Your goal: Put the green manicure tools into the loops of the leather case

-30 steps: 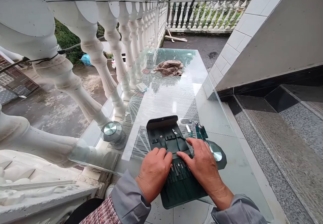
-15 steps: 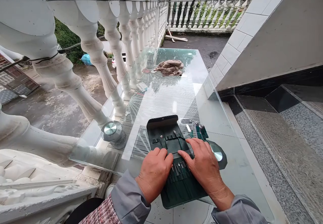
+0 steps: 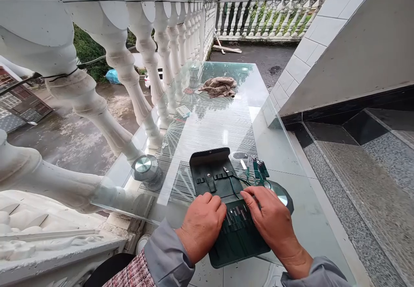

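Observation:
A dark green manicure case [image 3: 241,252] lies unfolded on the glass table, overhanging its near edge. Several slim metal tools [image 3: 237,216] stand in a row of loops in its lower part. On the upper panel, cuticle nippers [image 3: 226,171] lie under a strap, their handles pointing toward me. My left hand [image 3: 203,224] grips the case's left edge with curled fingers. At the right edge, my right hand [image 3: 271,222] has thumb and forefinger pinched close to the nippers' handles; what they hold is hidden. Just beyond the right hand lie scissors [image 3: 249,177] and nail clippers [image 3: 259,168].
The glass table [image 3: 300,209] stands on round metal-topped legs beside a white balustrade [image 3: 121,62]. Farther back lie a crumpled brown cloth [image 3: 218,87] and a small box [image 3: 183,111]. Stone steps [image 3: 352,175] rise on the right.
My right hand has drawn back toward me and slightly right, its thumb leaving the case's middle and closing toward the forefinger. More of the scissors and the slim tools shows. The left hand stays on the case.

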Tool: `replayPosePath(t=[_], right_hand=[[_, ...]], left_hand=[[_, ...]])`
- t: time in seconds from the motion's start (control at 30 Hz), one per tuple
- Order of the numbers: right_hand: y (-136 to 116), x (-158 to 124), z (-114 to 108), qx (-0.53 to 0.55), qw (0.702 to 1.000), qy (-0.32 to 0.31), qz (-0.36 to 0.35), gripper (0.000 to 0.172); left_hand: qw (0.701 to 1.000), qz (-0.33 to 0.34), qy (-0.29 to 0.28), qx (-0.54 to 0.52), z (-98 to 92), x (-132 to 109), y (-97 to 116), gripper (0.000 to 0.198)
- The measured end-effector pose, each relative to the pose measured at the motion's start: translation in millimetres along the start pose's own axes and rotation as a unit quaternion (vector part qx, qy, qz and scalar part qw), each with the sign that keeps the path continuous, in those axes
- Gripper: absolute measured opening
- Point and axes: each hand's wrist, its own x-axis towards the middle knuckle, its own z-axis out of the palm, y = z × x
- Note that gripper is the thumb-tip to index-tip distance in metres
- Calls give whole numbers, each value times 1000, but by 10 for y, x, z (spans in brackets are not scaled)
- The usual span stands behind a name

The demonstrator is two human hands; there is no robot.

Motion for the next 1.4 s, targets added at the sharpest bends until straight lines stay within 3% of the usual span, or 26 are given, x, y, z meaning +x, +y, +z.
replayPosePath(t=[0.2,0.37,0.47,0.63,1.4], right_hand=[[-22,-100,-17,-11,999,-27,-45,28],[-13,-144,-58,10,999,-17,-44,22],[61,-149,-98,-43,999,6,-19,21],[155,-158,-103,-109,994,-21,-15,25],[82,-131,19,-72,997,-10,-6,17]], left_hand=[[1000,-12,8,-20,-17,-21,7,12],[1000,-17,-1,-18,-3,-36,16,12],[1000,-19,-1,-15,10,-36,19,14],[1000,-17,-7,-15,-5,-25,31,10],[1000,11,-7,10,9,-6,50,26]])
